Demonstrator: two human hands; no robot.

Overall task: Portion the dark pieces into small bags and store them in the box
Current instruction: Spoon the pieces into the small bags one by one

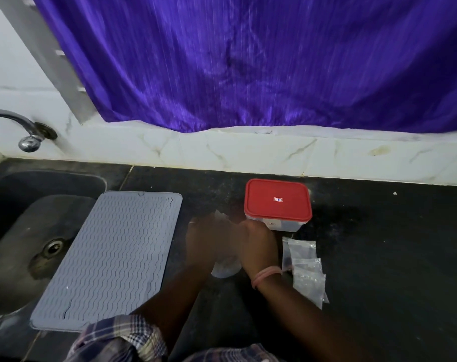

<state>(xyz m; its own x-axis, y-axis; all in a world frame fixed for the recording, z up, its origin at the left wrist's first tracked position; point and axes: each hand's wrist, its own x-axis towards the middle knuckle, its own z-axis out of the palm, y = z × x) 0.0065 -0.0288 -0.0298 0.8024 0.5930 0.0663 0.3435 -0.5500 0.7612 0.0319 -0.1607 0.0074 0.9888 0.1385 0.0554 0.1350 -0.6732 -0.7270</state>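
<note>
A clear plastic bag [226, 269] lies on the black counter, and both hands work at it. My left hand [209, 239] grips its left side, and my right hand [258, 244] grips its right side. Both hands are blurred, and they hide most of the bag and what it holds. Three small clear bags [304, 267] lie in a loose pile just right of my right wrist. Behind the hands stands a clear box [284, 224] with its red lid [277, 201] on.
A grey ribbed mat [112, 257] lies left of the hands, partly over the dark sink [26, 231]. A tap [26, 129] juts from the white tiled wall at the far left. A purple curtain [261, 61] hangs above the back ledge.
</note>
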